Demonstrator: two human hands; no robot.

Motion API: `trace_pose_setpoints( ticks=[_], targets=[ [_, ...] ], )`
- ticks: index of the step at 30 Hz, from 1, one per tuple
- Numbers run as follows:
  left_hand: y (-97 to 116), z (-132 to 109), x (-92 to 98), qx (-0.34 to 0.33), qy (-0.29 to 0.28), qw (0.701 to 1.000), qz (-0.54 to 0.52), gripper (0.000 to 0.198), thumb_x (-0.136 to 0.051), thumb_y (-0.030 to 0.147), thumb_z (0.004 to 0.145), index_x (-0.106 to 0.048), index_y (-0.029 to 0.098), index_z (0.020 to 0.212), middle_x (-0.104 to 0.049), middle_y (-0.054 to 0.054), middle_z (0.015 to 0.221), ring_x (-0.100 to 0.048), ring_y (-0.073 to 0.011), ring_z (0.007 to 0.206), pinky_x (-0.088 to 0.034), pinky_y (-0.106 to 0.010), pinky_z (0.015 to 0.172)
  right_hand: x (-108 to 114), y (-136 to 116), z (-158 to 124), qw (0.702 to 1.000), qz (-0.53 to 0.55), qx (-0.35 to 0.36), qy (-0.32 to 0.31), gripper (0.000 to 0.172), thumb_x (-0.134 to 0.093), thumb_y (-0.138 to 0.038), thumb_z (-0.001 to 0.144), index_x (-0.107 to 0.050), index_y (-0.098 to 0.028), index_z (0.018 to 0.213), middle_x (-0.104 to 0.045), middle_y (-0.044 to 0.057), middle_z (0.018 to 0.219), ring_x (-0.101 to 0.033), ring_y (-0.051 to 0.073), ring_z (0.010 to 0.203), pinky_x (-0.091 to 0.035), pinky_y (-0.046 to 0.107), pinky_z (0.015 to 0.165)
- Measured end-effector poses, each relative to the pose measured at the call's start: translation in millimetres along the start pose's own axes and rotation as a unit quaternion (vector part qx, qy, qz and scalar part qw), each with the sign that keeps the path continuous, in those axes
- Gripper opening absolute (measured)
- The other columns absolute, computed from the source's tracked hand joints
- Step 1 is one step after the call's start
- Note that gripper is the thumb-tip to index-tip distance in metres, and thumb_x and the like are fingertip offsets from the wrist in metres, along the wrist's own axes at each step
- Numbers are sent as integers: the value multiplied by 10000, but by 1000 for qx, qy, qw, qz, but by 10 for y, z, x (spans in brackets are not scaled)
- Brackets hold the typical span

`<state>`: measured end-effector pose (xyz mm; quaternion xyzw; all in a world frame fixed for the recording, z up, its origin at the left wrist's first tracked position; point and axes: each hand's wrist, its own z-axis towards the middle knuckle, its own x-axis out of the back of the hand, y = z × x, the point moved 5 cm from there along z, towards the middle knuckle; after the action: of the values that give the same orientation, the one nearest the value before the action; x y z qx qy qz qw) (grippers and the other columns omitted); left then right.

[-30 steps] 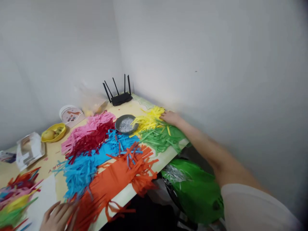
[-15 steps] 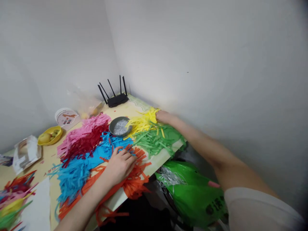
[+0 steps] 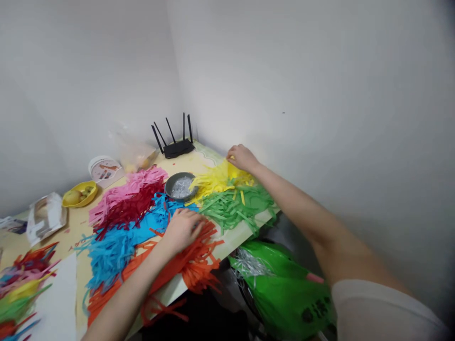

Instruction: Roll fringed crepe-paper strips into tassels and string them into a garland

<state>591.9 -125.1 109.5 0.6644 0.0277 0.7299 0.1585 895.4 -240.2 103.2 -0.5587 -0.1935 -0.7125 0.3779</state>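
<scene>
The right hand (image 3: 242,157) is raised slightly at the far edge of the table, its thumb and fingertips pinched together on a bit of the yellow fringe (image 3: 213,180), a loose heap of thin, crinkled strips that look like tissue or crepe paper. These strips lie just right of a round, dark grey bowl (image 3: 168,192), some reaching its rim, and they overlap the green fringe (image 3: 234,208), whose flat, curling ribbons spread toward the table's corner. The left hand (image 3: 182,229) is over the orange fringe (image 3: 199,272), fingers together and loosely bent with the thumb apart; whether it grips any strips cannot be told. The orange piece has a smooth, unbroken middle and ragged, shredded ends, some hanging past the table edge. Beside it lies the blue fringe (image 3: 110,255), likewise flat in the centre and feathery at both ends, then the dark red fringe (image 3: 133,206) and the pink fringe (image 3: 121,192), both softly rumpled. Glossy, clear or silvery shreds (image 3: 182,187) fill the bowl. Below the table's right edge sits a shiny, creased green plastic bag (image 3: 284,298), with more silvery strands (image 3: 252,263) at its mouth.
</scene>
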Motion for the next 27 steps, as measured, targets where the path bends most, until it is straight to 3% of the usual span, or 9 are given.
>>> trace_pose_setpoints(
  ticks=[4, 7, 11, 15, 18, 20, 23, 27],
  targets=[
    [-243, 344, 95, 128, 109, 974, -150, 228, -569, 217, 870, -696, 158, 1050, -731, -98, 1064, -663, -228, 974, -493, -359, 907, 406, -423, 29, 995, -65, 49, 58, 290, -433, -181, 934, -692, -79, 1015, -649, 197, 1116, -473, 304, 1087, -338, 375, 825],
    [-329, 654, 184, 187, 176, 947, -195, 336, -562, 222, 867, -640, 109, 1173, -696, -141, 1170, -676, -225, 982, -509, -352, 915, 722, -752, 18, 987, -108, 80, 91, 337, -367, -164, 953, -669, -55, 1055, -637, 217, 1138, -461, 320, 1082, -315, 386, 806],
    [-245, 1050, 405, 207, 278, 910, -226, 594, -633, 312, 828, -493, 50, 1342, -564, -219, 1357, -594, -287, 1182, -460, -372, 997, 1089, -1250, -23, 974, -146, 133, 107, 306, -384, -168, 952, -656, -62, 1044, -657, 205, 1088, -488, 314, 1050, -312, 377, 782],
    [-147, 1286, 664, 198, 330, 880, -279, 395, -615, 211, 813, -596, 72, 1182, -676, -217, 1161, -632, -314, 1102, -480, -360, 914, 1372, -1784, -125, 962, -173, 189, 97, 217, -458, -161, 925, -661, -94, 957, -698, 170, 973, -553, 282, 967, -322, 350, 728],
    [-182, 1202, 886, 187, 346, 876, -280, 251, -516, 152, 857, -650, 94, 1061, -714, -189, 1058, -665, -279, 994, -487, -337, 851, 1593, -2089, -252, 955, -189, 205, 98, 181, -482, -150, 914, -654, -102, 944, -711, 160, 933, -592, 266, 916, -328, 336, 700],
    [-234, 1027, 1027, 160, 348, 881, -277, 228, -552, 160, 841, -673, 117, 1029, -725, -146, 1053, -671, -240, 943, -486, -301, 830, 1724, -2232, -337, 954, -204, 197, 94, 182, -478, -133, 913, -648, -93, 965, -713, 165, 930, -617, 264, 889, -333, 329, 680],
    [-325, 660, 1183, 119, 331, 897, -268, 201, -609, 187, 804, -707, 134, 972, -740, -80, 959, -669, -190, 834, -480, -249, 758, 1840, -2444, -449, 953, -217, 199, 65, 178, -486, -127, 911, -641, -98, 995, -716, 157, 920, -650, 258, 848, -331, 313, 626],
    [-486, 106, 1300, 120, 333, 904, -239, 230, -494, 164, 839, -717, 113, 813, -692, -40, 740, -609, -152, 693, -432, -220, 646, 1893, -2838, -558, 947, -210, 236, 52, 204, -450, -131, 921, -641, -127, 992, -722, 136, 888, -666, 249, 811, -323, 304, 574]
  ],
)
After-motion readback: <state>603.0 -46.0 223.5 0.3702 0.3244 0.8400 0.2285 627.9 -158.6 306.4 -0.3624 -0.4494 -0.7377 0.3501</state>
